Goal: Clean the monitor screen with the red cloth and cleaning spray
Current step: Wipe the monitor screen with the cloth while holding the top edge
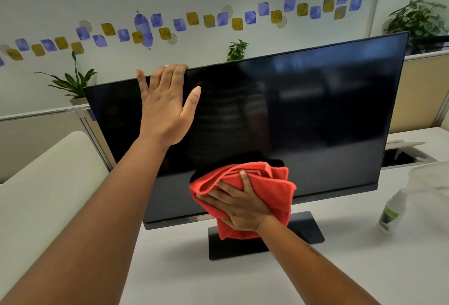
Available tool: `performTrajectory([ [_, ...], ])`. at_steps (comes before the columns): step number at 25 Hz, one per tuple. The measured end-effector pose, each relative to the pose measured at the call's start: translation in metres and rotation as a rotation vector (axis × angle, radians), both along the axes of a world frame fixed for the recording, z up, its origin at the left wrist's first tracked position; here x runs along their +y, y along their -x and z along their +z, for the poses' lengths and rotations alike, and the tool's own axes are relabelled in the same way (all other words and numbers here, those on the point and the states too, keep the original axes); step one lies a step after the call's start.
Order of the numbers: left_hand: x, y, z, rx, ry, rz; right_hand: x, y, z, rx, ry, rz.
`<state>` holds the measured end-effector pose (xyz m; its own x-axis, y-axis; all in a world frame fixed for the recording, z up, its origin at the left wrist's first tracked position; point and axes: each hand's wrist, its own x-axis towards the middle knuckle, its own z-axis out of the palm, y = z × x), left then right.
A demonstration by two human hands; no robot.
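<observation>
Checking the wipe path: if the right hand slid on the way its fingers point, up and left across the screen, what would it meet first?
Probably only bare monitor screen ahead of the right hand; farther along, the left hand braced at the top edge.

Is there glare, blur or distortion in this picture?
Head view: the dark monitor screen carries faint room reflections; wide-angle bending curves the straight edges; the spray bottle at the right edge looks blurred; the red cloth and both hands are sharp.
</observation>
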<state>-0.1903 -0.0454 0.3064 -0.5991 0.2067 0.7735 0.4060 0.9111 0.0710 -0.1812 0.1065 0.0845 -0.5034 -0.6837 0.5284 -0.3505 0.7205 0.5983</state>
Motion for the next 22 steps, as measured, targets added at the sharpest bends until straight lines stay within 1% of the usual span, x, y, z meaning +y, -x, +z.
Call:
performTrajectory([
  [4,0.000,0.000,0.000,-0.004,-0.004,-0.005,0.038,-0.002,0.000,0.085,0.178,-0.132],
  [7,0.000,-0.001,0.001,-0.015,-0.013,-0.016,0.071,-0.005,0.002,0.114,0.357,-0.227],
  [11,0.002,-0.002,0.001,-0.024,-0.009,-0.007,0.104,-0.011,0.010,0.077,0.781,-0.342],
  [14,0.006,-0.001,0.002,-0.022,-0.018,0.032,0.099,-0.012,0.028,0.099,1.090,-0.268],
  [16,0.018,-0.001,0.005,-0.022,-0.040,0.064,0.086,-0.007,0.053,0.125,1.224,-0.190],
  [17,0.027,-0.001,0.005,-0.026,-0.029,0.064,0.077,-0.004,0.065,0.133,1.233,-0.159],
  [18,0.039,-0.001,0.006,-0.032,0.001,0.040,0.069,-0.001,0.075,0.142,1.184,-0.144],
  [21,0.082,0.000,0.006,-0.044,0.112,-0.070,0.048,0.006,0.080,0.175,0.860,-0.170],
  [22,0.094,0.000,0.006,-0.038,0.134,-0.088,0.046,0.007,0.076,0.181,0.794,-0.173],
])
